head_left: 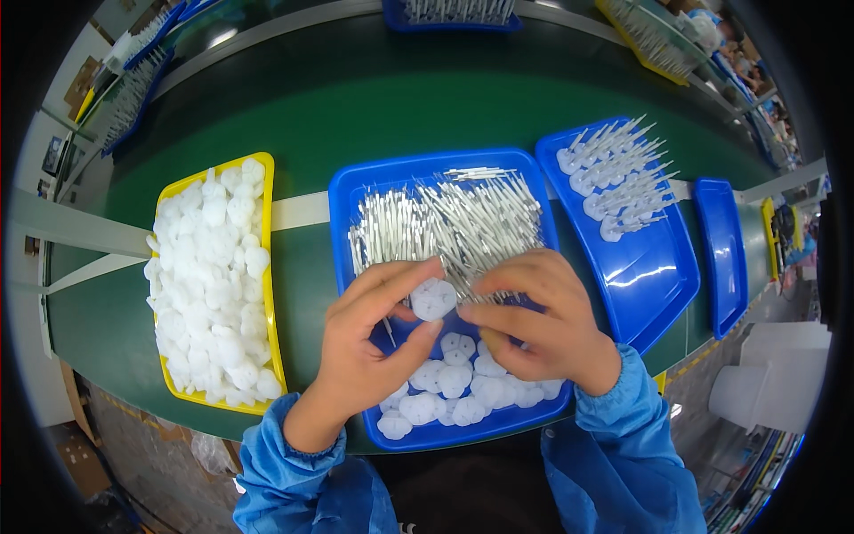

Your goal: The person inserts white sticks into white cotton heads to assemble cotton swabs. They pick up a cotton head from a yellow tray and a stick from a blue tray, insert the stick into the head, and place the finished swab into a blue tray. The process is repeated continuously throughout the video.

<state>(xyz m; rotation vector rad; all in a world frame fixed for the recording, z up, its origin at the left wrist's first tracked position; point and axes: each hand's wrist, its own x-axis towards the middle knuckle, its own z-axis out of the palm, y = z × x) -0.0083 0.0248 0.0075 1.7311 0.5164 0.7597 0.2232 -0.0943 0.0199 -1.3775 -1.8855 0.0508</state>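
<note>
Green table [311, 116]: bare stretch behind the trays.
Open gap between middle blue tray [339, 214] and yellow tray [269, 205]. Left hand [363, 329] pinches one white disc [433, 299] by its edges above the blue tray; right hand [556, 319], fingertips nearly together, just beside it, hold unclear.

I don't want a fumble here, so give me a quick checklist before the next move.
1. Round white plastic-looking disc pinched in the left hand: ok.
2. Grip in the right hand: cannot tell.
3. Thin pale rods in the middle blue plastic tray: ok.
4. Loose white discs at that tray's near end: ok.
5. Standing rods on discs in the blue plastic tray to the right: ok.
</note>
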